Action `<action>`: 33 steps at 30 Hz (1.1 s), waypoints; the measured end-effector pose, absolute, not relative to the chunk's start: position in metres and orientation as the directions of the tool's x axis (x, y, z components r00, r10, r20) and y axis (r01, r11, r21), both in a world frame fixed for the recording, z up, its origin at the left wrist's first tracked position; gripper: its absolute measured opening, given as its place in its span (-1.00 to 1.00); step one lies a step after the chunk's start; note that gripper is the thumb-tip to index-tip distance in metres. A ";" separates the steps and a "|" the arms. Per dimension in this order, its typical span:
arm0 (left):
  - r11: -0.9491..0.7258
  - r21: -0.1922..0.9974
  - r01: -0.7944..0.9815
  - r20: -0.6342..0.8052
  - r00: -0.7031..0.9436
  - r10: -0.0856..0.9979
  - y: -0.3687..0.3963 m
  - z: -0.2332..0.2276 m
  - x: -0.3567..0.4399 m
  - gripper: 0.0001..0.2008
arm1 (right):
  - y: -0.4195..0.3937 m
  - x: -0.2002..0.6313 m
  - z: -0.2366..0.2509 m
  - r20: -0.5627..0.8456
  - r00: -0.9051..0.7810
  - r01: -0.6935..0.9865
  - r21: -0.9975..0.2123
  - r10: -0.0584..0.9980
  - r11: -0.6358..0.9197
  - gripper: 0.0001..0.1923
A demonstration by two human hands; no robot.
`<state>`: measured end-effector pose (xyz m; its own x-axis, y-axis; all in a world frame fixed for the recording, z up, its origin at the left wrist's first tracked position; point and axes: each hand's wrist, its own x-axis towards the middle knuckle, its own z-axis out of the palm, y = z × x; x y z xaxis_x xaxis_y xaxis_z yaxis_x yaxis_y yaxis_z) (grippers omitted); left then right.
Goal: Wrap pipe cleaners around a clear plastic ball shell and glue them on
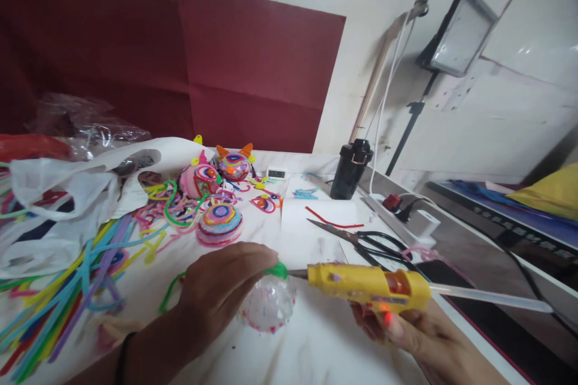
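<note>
My right hand (406, 331) is wrapped round a yellow hot glue gun (361, 283), with a long clear glue stick (487, 296) out of its back and a small red light glowing by my thumb. The metal nozzle points left and meets a green fuzzy pipe cleaner (277, 269) on top of a clear dome (268, 304). Fingers of my left hand (226, 283) press together on that green piece; their tips are partly hidden. Small coloured specks dot the dome's lower edge. Behind it sits a half ball wound with striped pipe cleaners (220, 224).
Loose pipe cleaners (85, 277) spread across the left. Decorated animal heads (235, 162) stand at the back by a small digital clock (276, 174). Black scissors (361, 240) lie on white paper near a black bottle (350, 171). A power strip (406, 228) and phone-like dark slab (487, 319) are right.
</note>
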<state>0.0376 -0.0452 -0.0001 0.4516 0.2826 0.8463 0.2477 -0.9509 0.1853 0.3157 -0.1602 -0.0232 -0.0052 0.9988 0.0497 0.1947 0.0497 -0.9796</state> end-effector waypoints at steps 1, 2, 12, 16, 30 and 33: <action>-0.949 0.185 0.256 0.842 0.457 0.287 -0.045 -0.001 0.037 -0.82 | -0.160 0.315 -0.023 0.052 -0.004 0.183 -0.982 0.999 0.051 -0.64; -0.948 0.180 0.265 0.841 0.458 0.287 -0.044 -0.001 0.037 -0.82 | -0.159 0.314 -0.022 0.058 -0.003 0.173 -0.983 0.998 0.057 -0.62; -0.940 0.131 0.314 0.845 0.460 0.272 -0.042 -0.008 0.033 -0.83 | -0.159 0.317 -0.026 0.066 -0.060 0.144 -0.987 0.996 0.074 -0.64; -0.909 0.184 0.374 0.816 0.457 0.354 -0.041 -0.018 0.028 -0.81 | -0.158 0.313 -0.022 0.059 -0.060 0.114 -0.991 0.996 0.066 -0.62; -0.916 0.142 0.375 0.812 0.485 0.324 -0.038 -0.015 0.027 -0.81 | -0.158 0.296 -0.007 0.042 -0.021 -0.039 -0.998 0.999 0.041 -0.62; -0.910 0.149 0.388 0.803 0.489 0.340 -0.037 -0.020 0.024 -0.80 | -0.158 0.295 -0.006 0.046 -0.014 -0.065 -0.997 0.999 0.045 -0.61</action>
